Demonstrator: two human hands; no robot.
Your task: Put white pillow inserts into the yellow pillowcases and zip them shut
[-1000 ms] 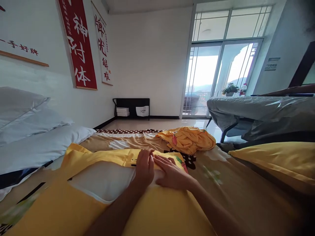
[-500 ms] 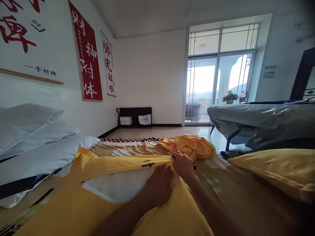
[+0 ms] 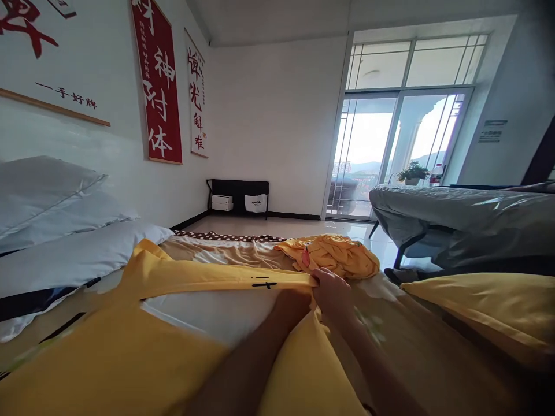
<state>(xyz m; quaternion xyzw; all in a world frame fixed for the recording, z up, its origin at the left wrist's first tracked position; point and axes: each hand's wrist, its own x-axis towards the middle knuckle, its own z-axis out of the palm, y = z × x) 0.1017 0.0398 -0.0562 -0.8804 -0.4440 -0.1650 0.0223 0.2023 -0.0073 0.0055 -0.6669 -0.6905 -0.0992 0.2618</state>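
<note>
One yellow cover point(image 3: 87, 346), laid across the near part of the bed point(image 3: 399, 329), its long slit baring one white insert point(image 3: 217, 312); logged by me from the head view, at a distance. Governing relation: the cover's edge strip point(image 3: 217, 277), long axis running left to right across my view, lies to the left of the right hand point(image 3: 335, 293) and meets its fingers at the right end. Right hand, nearer to that end: fingers closed on the strip, knuckles up, forearm slanting in from the lower right. Left hand point(image 3: 295, 301), just below and left of the right: reaching forward over the white insert at the opening, wrist low, forearm rising from the bottom middle; its fingertips are lost behind the cloth, so I cannot tell whether they grip or lie flat. Adjacent items: one crumpled orange-yellow cloth point(image 3: 340, 257) beyond the right hand; one yellow pillow point(image 3: 481, 312), well apart to the right; several white pillows point(image 3: 82, 251) stacked to the left.
</note>
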